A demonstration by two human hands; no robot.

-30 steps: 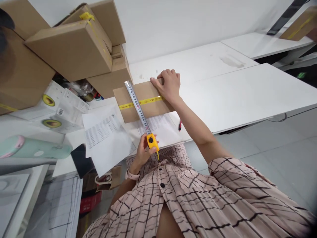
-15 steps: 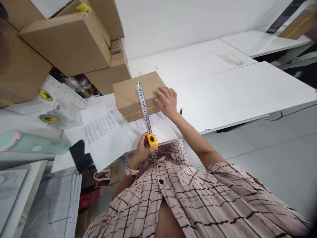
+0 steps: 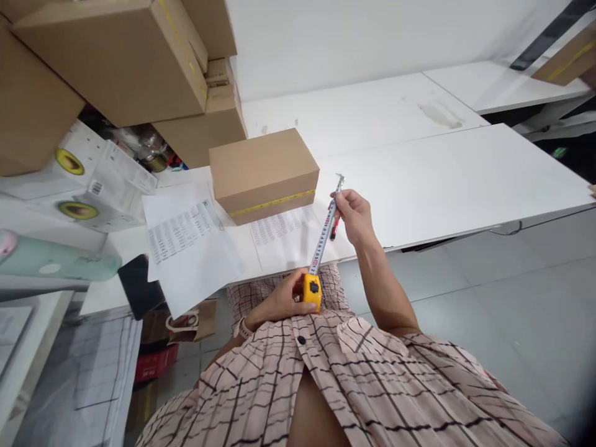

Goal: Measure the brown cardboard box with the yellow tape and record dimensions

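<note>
In my left hand (image 3: pixel 286 295) is the yellow case of a tape measure (image 3: pixel 311 293), held close to my body at the table's front edge. Its metal blade runs out up and to the right. My right hand (image 3: pixel 356 214) pinches the blade a little short of its hooked end. A closed cardboard box (image 3: pixel 265 174) with yellow tape along its front side rests on the white table, to the left of my right hand; neither hand touches it. A printed sheet (image 3: pixel 282 236) lies partly under the box. Beside the blade is a red and black pen (image 3: pixel 334 228).
Stacked cardboard boxes (image 3: pixel 116 62) rise at the left, above white cartons with avocado pictures (image 3: pixel 88 186). More printed papers (image 3: pixel 190 248), a dark phone-like slab (image 3: pixel 142 285) and a mint bottle (image 3: pixel 60 256) are on the left. Another taped box (image 3: pixel 570 59) is far right.
The tape's blade has come off the box and swung to the right. My right hand has left the box and taken hold of the blade near its end; my left hand moved right with the case.
</note>
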